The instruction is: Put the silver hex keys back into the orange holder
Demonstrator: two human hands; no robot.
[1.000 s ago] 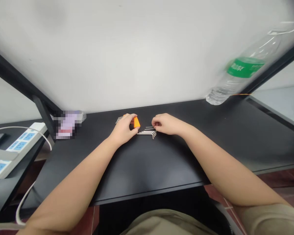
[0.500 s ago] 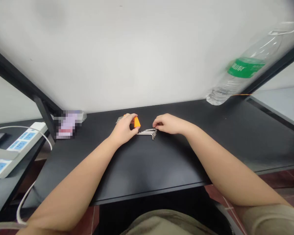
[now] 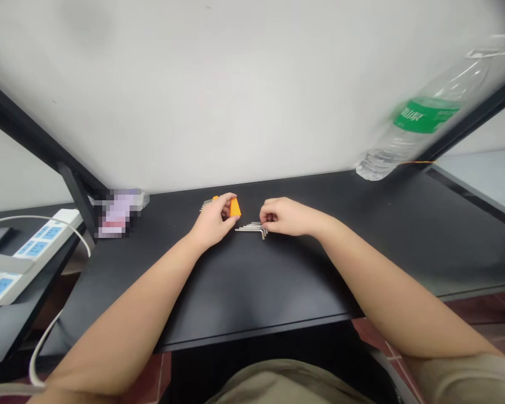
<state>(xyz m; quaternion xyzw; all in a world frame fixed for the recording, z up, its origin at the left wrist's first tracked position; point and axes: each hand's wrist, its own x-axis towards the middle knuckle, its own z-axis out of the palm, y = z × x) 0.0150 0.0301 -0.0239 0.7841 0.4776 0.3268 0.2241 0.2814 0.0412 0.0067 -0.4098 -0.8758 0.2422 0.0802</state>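
My left hand [image 3: 212, 223] is closed around an orange hex key holder [image 3: 234, 206], whose right end sticks out between thumb and fingers. Beyond that hand, the thin ends of several hex keys [image 3: 206, 203] show beside another bit of orange; the hand hides how they connect. Several silver L-shaped hex keys [image 3: 248, 229] lie side by side on the black table, bent ends to the right. Over those bends is my right hand [image 3: 283, 216], thumb and fingers pinched at a hex key; its fingers cover part of the row.
A large clear bottle with a green label [image 3: 425, 115] leans at the back right by the wall. On the left are a blurred-out purple packet [image 3: 120, 210], a white power strip [image 3: 33, 252] and a white cable [image 3: 42, 350]. Black frame bars rise at both sides.
My right hand has moved slightly left and down, so its fingers now cover the bent ends of several hex keys. My left hand keeps the orange holder in about the same place.
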